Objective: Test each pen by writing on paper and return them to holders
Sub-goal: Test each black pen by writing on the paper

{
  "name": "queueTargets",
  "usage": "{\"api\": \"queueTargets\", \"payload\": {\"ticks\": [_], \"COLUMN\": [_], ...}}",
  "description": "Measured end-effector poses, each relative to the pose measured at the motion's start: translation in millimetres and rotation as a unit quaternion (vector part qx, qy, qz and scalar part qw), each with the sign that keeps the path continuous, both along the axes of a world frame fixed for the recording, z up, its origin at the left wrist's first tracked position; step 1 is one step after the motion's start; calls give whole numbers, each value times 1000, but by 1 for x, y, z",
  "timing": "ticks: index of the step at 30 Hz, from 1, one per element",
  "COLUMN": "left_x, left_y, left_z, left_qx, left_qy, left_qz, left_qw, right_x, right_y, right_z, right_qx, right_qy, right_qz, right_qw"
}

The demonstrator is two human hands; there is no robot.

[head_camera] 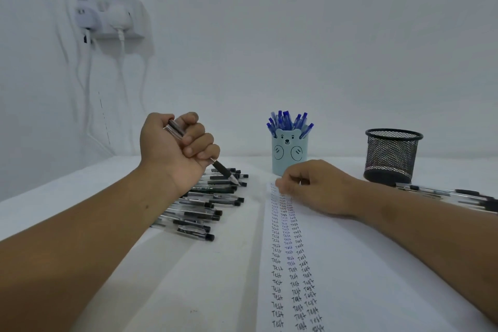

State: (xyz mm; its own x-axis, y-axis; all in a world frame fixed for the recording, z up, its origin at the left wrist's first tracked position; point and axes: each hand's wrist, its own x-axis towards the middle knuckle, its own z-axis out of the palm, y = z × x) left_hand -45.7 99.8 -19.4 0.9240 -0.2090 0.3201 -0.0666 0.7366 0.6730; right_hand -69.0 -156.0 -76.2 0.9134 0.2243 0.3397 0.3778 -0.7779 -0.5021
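Fisted around a black pen [204,152], the left hand [175,148] hovered above the heap of black pens [207,205] on the desk [67,186], tip angled down toward the paper [350,264], probably so it could be passed over for testing. Right hand [315,186] rested on the sheet's far end, fingers loosely curled and holding nothing, seemingly to pin it flat by the columns of "Test". Blue pens filled the bear holder [289,153]; the mesh holder [392,156] looked empty, likely awaiting the black ones lying near it [458,194].
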Motion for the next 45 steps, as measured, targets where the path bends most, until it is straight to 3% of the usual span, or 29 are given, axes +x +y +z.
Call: {"api": "queueTargets", "payload": {"ticks": [3, 6, 10, 17, 22, 24, 26, 29, 31, 34, 37, 45], "left_x": [-3, -9, -18, -24, -18, -17, -18, -18, -15, -13, -9, -7], "left_y": [-8, -20, -35, -39, -39, -34, -28, -22, -22, -21, -20, -21], "left_z": [-6, -12, -14, -13, -18, -22, -25, -30, -35, -36, -38, -38], "left_qx": [-23, -18, -16, 3, 163, 306, 483, 634, 681, 731, 750, 744], "left_qy": [13, 44, 55, 10, -47, -125, -211, -307, -355, -378, -372, -347], "left_qz": [-22, -34, -50, -52, 46, 125, 181, 140, 98, 70, 62, 53], "left_qw": [999, 998, 997, 999, 984, 936, 830, 696, 633, 564, 543, 568], "right_x": [-4, -7, -8, -11, -7, -2, 1, 5, 8, 11, 9, 14], "right_y": [6, 16, 29, 33, 20, 8, -3, -10, -12, -12, -9, -6], "right_z": [2, 10, 14, 18, 20, 15, 12, 10, 10, 12, 12, 3], "right_qx": [18, -35, -120, -147, -131, -51, 101, 302, 350, 335, 325, 187], "right_qy": [-109, -246, -344, -305, -220, -197, -126, -2, 68, 116, 109, 31], "right_qz": [17, 32, 46, 80, -28, -82, -115, -104, -93, -68, -65, -116], "right_qw": [994, 968, 930, 938, 966, 976, 980, 948, 929, 933, 937, 975]}}
